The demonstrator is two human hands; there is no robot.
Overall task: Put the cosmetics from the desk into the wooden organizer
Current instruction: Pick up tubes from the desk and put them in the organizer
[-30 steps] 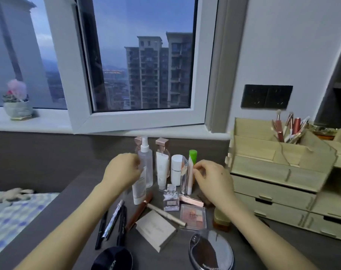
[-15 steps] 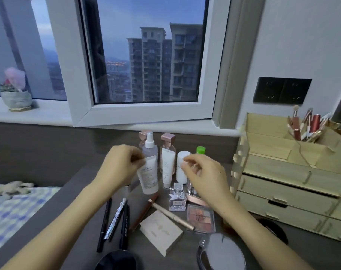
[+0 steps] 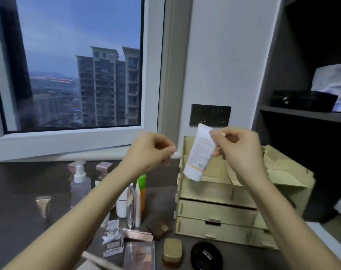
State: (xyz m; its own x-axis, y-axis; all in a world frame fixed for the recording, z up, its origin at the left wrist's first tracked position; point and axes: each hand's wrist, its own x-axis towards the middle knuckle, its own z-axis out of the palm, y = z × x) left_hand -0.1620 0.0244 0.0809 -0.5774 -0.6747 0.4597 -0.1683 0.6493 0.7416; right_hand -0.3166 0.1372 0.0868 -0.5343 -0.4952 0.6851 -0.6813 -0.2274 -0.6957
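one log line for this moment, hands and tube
right hand: holds white tube over wooden organizer | left hand: closed, nothing visible | tube: not yet placed

Dim dusk window (image 3: 76, 71) light, perhaps motion-blurred, edges bowed

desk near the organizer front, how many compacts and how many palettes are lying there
compacts: 2 (gold compact, black compact)
palettes: 2 (brown palette, clear-lidded palette)
total: 4
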